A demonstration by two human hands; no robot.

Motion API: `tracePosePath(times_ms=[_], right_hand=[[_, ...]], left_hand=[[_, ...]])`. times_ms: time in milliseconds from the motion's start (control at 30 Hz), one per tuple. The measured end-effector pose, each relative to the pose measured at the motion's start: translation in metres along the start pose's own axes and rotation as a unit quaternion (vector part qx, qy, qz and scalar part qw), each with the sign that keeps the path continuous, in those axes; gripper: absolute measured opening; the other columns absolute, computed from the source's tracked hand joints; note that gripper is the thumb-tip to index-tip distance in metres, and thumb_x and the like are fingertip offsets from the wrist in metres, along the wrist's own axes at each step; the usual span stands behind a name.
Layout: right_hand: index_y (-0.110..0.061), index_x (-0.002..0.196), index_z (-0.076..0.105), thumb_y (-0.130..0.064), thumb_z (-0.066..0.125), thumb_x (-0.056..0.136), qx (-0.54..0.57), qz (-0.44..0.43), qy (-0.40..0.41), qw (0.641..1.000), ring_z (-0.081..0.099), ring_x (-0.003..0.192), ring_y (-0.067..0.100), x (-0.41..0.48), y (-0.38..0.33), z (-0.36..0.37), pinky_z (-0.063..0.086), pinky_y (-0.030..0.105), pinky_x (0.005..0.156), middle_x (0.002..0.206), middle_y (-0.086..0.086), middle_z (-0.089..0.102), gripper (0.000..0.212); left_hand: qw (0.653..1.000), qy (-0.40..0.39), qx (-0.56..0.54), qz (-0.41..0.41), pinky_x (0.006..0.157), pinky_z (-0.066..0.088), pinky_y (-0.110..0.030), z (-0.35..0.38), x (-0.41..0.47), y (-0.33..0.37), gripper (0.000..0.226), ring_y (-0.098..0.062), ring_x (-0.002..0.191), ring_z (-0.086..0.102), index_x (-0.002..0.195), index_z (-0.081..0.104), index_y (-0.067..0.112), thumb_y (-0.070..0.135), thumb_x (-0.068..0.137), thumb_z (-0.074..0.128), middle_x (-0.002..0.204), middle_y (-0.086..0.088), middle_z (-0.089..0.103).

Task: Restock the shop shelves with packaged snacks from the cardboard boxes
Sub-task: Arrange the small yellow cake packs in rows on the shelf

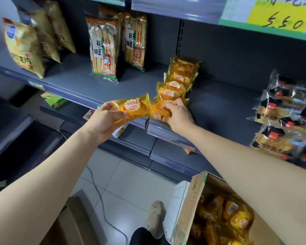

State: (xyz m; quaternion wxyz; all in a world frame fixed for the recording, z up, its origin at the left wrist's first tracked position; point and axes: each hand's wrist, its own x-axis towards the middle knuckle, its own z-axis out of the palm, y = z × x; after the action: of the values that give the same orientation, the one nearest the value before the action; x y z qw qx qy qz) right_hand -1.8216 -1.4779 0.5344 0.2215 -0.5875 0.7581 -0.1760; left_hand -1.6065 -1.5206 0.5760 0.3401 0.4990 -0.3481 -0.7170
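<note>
**A:** Where do the snacks stand?

**B:** The left hand [102, 119] has its fingers curled round one yellow cake packet [131, 107], held in the air just in front of the shelf [219, 106]. The right hand [177, 114] pinches a second packet [157, 113] at the near end of the row of yellow packets [177, 82]. More lie in the open cardboard box [185, 209] on the floor below.

**A:** What could go wrong?

**B:** I think the risk is the front lip [166, 133]. The second packet sits right at it, so it may overhang and slide off. The film looks slick, and a push could buckle the leaning row.

**A:** Is there room?

**B:** Plenty, I'd say. There is bare shelf to the right, before the dark-labelled bread packs [279, 106], and to the left, before the rice cracker bags [104, 50]. A second row beside the first looks safer than crowding the edge.
</note>
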Motion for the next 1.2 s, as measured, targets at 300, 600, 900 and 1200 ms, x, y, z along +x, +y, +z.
tracePosePath(times_ms=[300, 600, 900, 1200], right_hand=[[-0.027, 0.141, 0.035, -0.025, 0.057, 0.093, -0.074, 0.020, 0.004, 0.997, 0.043, 0.122, 0.032, -0.014, 0.004, -0.007, 0.044, 0.041, 0.094, 0.134, 0.008, 0.040, 0.053], [-0.023, 0.130, 0.050, -0.023, 0.045, 0.098, 0.052, 0.082, 0.089, 0.991, 0.053, 0.101, 0.022, -0.025, 0.043, -0.052, 0.042, 0.029, 0.072, 0.121, 0.003, 0.053, 0.032], [-0.014, 0.121, 0.060, -0.007, 0.039, 0.094, 0.140, 0.150, 0.223, 0.953, 0.056, 0.092, 0.020, -0.018, 0.089, -0.117, 0.039, 0.022, 0.074, 0.109, 0.005, 0.064, 0.035], [-0.024, 0.146, 0.027, -0.011, 0.075, 0.076, 0.210, 0.051, 0.048, 0.975, 0.044, 0.127, 0.021, 0.016, 0.073, -0.137, 0.038, 0.033, 0.106, 0.141, 0.005, 0.045, 0.086]], left_hand=[[0.998, -0.055, 0.024, -0.019, 0.074, 0.059, -0.029, 0.031, -0.005, -0.005, 0.039, -0.026, 0.092, 0.068, 0.103, 0.058, 0.009, -0.021, 0.079, 0.052, 0.103, -0.010, 0.068], [0.989, -0.132, 0.064, -0.005, 0.074, 0.059, -0.029, 0.072, 0.000, -0.008, 0.045, -0.023, 0.086, 0.068, 0.096, 0.060, 0.012, -0.027, 0.076, 0.050, 0.093, -0.008, 0.069], [0.947, -0.127, 0.277, 0.106, 0.070, 0.053, -0.027, 0.155, 0.045, 0.026, 0.037, -0.014, 0.073, 0.059, 0.087, 0.055, 0.015, -0.017, 0.072, 0.067, 0.077, 0.003, 0.053], [0.751, -0.219, 0.576, 0.236, 0.092, 0.050, -0.033, 0.224, 0.084, 0.046, 0.050, -0.020, 0.105, 0.058, 0.108, 0.059, 0.020, 0.000, 0.067, 0.077, 0.112, -0.002, 0.061]])
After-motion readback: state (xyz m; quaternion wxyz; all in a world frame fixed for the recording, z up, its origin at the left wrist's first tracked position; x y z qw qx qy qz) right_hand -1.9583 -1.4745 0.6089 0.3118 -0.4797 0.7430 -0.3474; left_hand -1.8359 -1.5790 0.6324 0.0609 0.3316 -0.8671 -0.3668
